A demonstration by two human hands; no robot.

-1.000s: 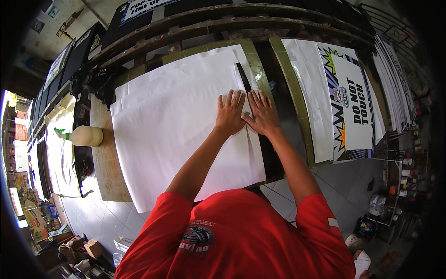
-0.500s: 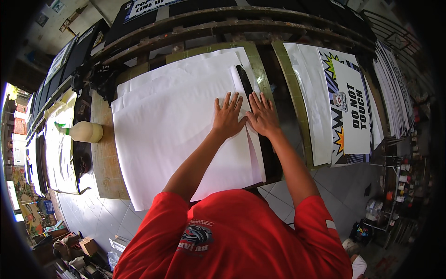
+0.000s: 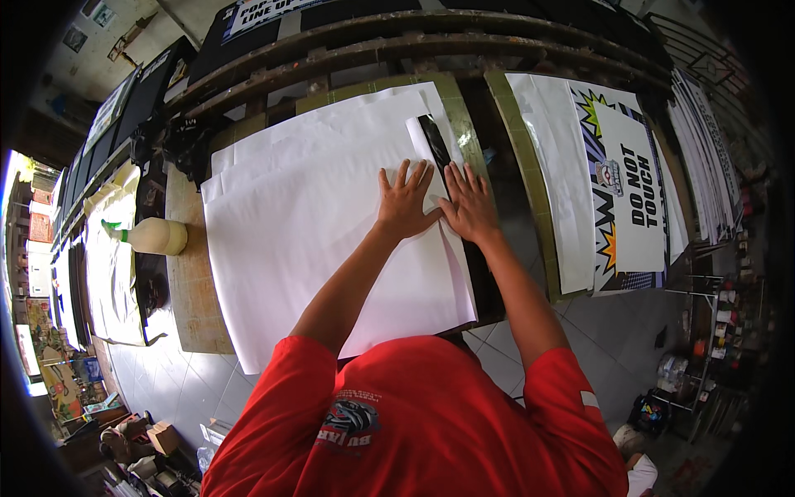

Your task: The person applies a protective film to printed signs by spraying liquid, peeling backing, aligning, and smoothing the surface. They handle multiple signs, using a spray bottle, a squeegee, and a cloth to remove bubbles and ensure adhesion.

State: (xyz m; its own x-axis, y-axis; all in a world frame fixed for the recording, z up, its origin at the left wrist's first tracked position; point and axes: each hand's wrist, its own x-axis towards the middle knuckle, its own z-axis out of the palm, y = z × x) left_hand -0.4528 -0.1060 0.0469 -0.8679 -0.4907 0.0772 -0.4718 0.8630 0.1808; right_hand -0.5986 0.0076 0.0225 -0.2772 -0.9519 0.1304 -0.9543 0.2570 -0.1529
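A large white sheet point(image 3: 306, 248) lies over the work board in front of me, on top of another white sheet point(image 3: 331, 116) that shows at its far side. Along its right side the edge curls back, baring a black strip point(image 3: 433, 141). My left hand point(image 3: 407, 201) presses flat on the white sheet near that edge, fingers spread. Beside it, my right hand point(image 3: 470, 205) lies flat over the black strip, its fingers stretched away from me. The two thumbs nearly meet. Neither hand grips anything.
A spray bottle point(image 3: 157, 236) with a green top stands left of the sheet on a wooden board point(image 3: 195, 282). To the right, printed signs point(image 3: 638, 190) and white sheets lie on a second board point(image 3: 530, 174). Wooden rails point(image 3: 373, 50) run along the far side. A rack point(image 3: 704, 331) stands at far right.
Both hands stay flat in nearly the same place. The curled edge beyond my fingers looks slightly wider, baring a bit more of the black strip. The view has shifted slightly.
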